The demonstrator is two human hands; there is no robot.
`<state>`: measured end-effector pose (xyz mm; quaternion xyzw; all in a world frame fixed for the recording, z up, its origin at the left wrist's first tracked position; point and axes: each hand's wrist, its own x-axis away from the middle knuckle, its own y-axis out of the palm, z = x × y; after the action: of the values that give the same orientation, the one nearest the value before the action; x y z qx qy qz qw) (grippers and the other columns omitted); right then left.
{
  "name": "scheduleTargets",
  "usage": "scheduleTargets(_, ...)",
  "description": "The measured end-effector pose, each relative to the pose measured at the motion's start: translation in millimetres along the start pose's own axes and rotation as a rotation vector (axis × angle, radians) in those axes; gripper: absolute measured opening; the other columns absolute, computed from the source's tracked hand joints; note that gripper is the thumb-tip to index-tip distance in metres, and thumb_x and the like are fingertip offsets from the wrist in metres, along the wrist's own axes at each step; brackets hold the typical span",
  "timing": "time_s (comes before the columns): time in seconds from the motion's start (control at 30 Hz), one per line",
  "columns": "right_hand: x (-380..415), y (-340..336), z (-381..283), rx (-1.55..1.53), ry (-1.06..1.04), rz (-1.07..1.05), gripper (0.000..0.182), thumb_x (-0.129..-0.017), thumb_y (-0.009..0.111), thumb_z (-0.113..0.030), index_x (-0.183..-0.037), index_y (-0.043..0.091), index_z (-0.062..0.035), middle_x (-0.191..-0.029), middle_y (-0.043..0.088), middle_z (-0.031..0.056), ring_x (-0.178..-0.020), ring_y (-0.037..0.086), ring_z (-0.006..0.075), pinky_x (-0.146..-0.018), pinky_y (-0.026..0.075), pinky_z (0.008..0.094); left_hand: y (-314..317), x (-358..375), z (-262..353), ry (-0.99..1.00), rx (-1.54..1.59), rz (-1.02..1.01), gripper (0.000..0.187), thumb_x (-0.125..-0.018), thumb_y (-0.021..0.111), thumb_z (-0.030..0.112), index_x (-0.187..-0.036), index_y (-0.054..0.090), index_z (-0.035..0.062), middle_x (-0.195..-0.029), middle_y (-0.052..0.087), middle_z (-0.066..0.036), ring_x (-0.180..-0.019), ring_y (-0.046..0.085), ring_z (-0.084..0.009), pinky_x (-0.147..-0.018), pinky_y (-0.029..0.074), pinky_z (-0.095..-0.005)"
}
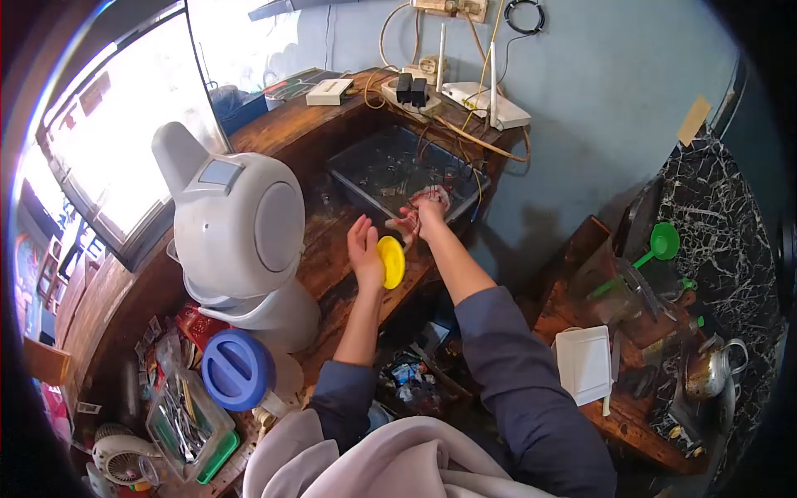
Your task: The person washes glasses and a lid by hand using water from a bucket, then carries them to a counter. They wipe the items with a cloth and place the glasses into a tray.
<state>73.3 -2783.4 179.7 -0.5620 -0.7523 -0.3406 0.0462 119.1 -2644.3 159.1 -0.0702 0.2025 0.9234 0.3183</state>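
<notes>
My left hand [364, 249] is raised over the wooden counter, fingers pointing up. A round yellow lid [392, 262] stands on edge against its palm and seems held there, though the thumb's grip is hidden. Farther forward, my right hand [427, 214] is closed on a crumpled whitish cloth [437, 196], at the near right side of a clear plastic container [353, 189]. Some fingers of that hand point left, toward the lid. Small dark specks or drops show inside the container.
A white water dispenser [237, 224] and a blue-lidded jug [237, 369] stand at left, beside a cutlery box [187, 423]. A router [490, 106] and cables lie behind the container. At right are a white tray [584, 365], a green ladle [663, 241] and a metal pot [708, 371].
</notes>
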Motion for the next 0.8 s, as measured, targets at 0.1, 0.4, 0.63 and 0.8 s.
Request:
scheduleTargets(0.1,-63.9,-4.5,7.2,0.488,-0.307,0.188,0.023,-0.079,0.044,-0.011,-0.098,0.049,0.0000,-0.072,0.060,0.0182,-0.057,0.061,0.0235,-0.045,0.047,0.0329,-23.4,11.0,2.3,-0.115,0.042,0.042,0.031,-0.088,0.042,0.021,-0.115,0.040,0.0063,-0.116,0.048,-0.007,-0.076,0.054,-0.0117,-0.056,0.046,-0.0219)
scheduleTargets(0.4,-60.8,27.2,-32.4,0.482,0.010,0.464,0.023,-0.079,0.043,-0.010,-0.094,0.045,0.0072,-0.072,0.059,0.0178,-0.050,0.060,0.0275,-0.045,0.051,0.0348,-49.5,33.2,5.5,-0.736,0.390,0.152,0.031,-0.083,0.046,0.042,-0.095,0.049,0.0143,-0.100,0.056,0.002,-0.051,0.046,-0.0105,-0.038,0.034,-0.0208)
scheduleTargets(0.63,-4.7,42.0,-12.8,0.747,-0.119,0.497,0.042,-0.077,0.046,-0.017,-0.108,0.042,0.0112,-0.101,0.054,0.0234,-0.088,0.058,0.0313,-0.071,0.049,0.0371,-57.3,45.4,3.8,-0.844,0.439,0.139,0.024,-0.084,0.046,0.038,-0.088,0.050,0.0151,-0.095,0.056,0.004,-0.046,0.040,-0.0091,-0.034,0.027,-0.0190)
scheduleTargets(0.8,-29.6,51.7,10.9,0.774,-0.152,0.691,0.030,-0.081,0.045,-0.019,-0.098,0.039,0.0058,-0.086,0.059,0.0202,-0.073,0.062,0.0299,-0.061,0.051,0.0372,-61.9,51.6,0.0,-0.846,0.286,0.154,0.023,-0.085,0.043,0.035,-0.093,0.049,0.0146,-0.097,0.055,0.003,-0.046,0.041,-0.0084,-0.033,0.028,-0.0185)
